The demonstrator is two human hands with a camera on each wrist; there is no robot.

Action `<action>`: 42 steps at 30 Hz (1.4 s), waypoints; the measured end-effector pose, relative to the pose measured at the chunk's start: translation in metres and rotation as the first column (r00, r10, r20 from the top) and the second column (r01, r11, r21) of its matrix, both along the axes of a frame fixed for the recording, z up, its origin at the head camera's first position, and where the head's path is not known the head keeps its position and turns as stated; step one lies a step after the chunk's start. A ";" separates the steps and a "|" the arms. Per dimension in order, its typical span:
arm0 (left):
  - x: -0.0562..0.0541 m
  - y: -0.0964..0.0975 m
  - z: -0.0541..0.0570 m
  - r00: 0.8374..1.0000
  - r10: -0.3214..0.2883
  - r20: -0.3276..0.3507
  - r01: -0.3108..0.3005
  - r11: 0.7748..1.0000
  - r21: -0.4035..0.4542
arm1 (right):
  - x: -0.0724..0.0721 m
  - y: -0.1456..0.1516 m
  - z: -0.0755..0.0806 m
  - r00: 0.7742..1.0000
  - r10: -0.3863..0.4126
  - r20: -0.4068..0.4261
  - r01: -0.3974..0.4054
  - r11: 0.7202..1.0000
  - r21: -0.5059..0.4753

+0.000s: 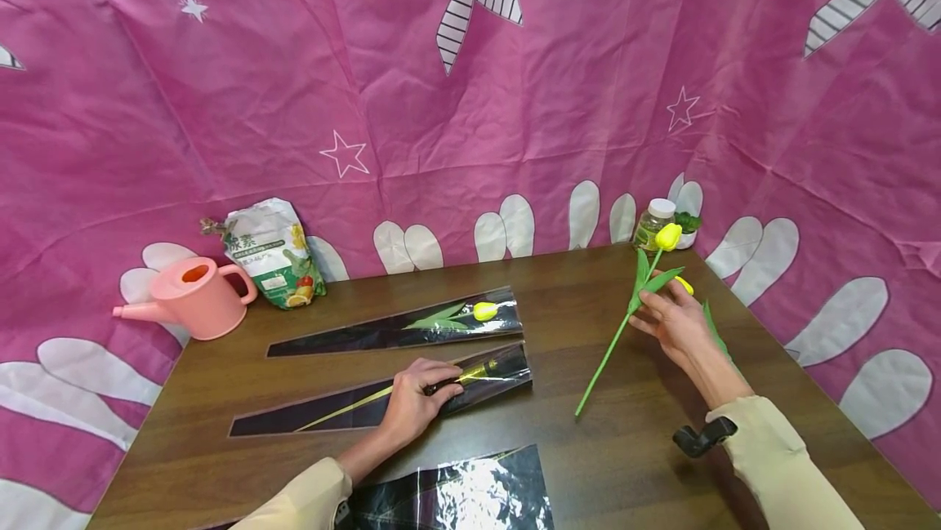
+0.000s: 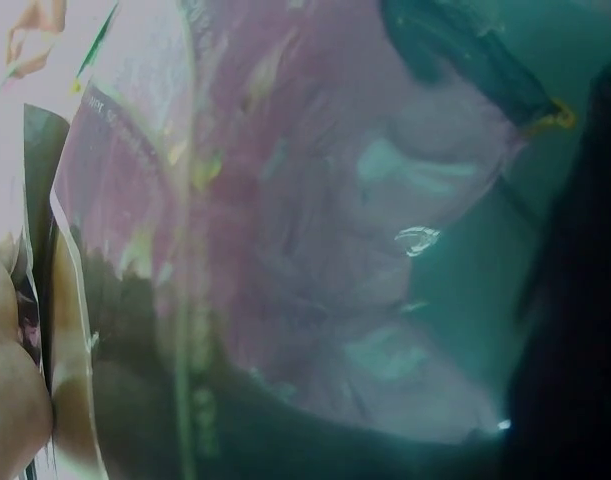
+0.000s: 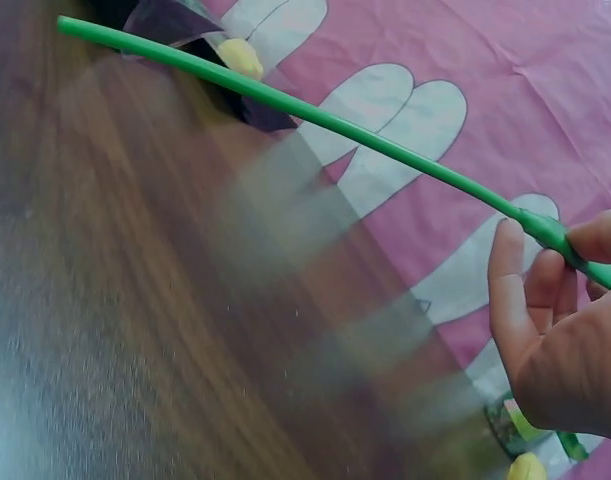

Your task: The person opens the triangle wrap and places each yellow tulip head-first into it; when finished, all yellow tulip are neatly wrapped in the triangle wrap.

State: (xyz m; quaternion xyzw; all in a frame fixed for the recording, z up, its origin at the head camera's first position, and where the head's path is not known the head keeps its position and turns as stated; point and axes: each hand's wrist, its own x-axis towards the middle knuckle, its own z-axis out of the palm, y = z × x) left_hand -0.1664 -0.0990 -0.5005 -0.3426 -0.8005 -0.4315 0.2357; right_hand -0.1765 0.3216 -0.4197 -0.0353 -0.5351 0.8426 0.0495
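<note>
An artificial yellow tulip (image 1: 638,289) with green leaves is held above the right part of the table by my right hand (image 1: 680,322). Thumb and fingers pinch its stem (image 3: 315,115) just under the leaves, and the bare end points down toward the left. My left hand (image 1: 417,399) pinches the upper layer of a long black flower sleeve (image 1: 510,381) near its wide end; the left wrist view shows its clear film (image 2: 135,200) close up. Behind it lies another sleeve (image 1: 331,340) with a yellow tulip (image 1: 484,311) inside. A third sleeve (image 1: 470,493) lies nearest me, partly covered by my left forearm.
A pink watering can (image 1: 206,301) and a printed bag (image 1: 272,256) stand at the back left. A lidded jar (image 1: 650,228) and small potted plant (image 1: 687,222) stand at the back right. Another yellow tulip (image 1: 685,285) is partly hidden behind my right hand. Pink cloth (image 1: 441,130) hangs behind.
</note>
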 end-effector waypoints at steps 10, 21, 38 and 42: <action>0.001 0.001 -0.001 1.000 -0.007 -0.002 0.007 1.000 0.002 | -0.009 -0.014 0.003 0.990 -0.124 -0.064 0.114 0.984 -0.137; 0.001 0.001 -0.002 1.000 -0.003 -0.023 0.003 1.000 0.004 | -0.013 -0.035 0.003 0.968 -0.251 0.018 0.250 0.953 -0.171; -0.001 0.003 -0.001 1.000 -0.006 -0.030 0.006 1.000 0.007 | -0.009 -0.070 -0.012 0.961 -0.273 0.043 0.276 0.955 -0.112; 0.000 0.003 -0.002 1.000 -0.005 -0.029 0.005 1.000 0.009 | -0.007 -0.074 -0.015 0.963 -0.262 0.064 0.267 0.958 -0.101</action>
